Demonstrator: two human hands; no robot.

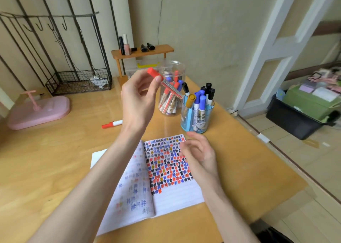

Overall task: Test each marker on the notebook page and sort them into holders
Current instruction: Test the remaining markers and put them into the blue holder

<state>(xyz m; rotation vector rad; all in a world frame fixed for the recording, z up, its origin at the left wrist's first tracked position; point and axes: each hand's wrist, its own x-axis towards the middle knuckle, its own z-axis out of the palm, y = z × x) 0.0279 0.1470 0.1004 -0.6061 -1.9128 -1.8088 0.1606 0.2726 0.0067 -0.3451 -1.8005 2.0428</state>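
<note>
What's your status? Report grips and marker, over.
Left grip pinches capped red marker, raised before clear jar. Right grip open over notebook. Second red marker lying on table, off to the left.

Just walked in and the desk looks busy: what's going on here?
A person is testing markers. Their left hand pinches a red-capped white marker, cap on, raised in front of the clear plastic jar of markers. The right hand, holding nothing, hovers over the open lined notebook, whose right page is mostly filled with colour swatches. A translucent blue holder stands beside the jar with more markers, and another red marker lies on the wooden table.
</note>
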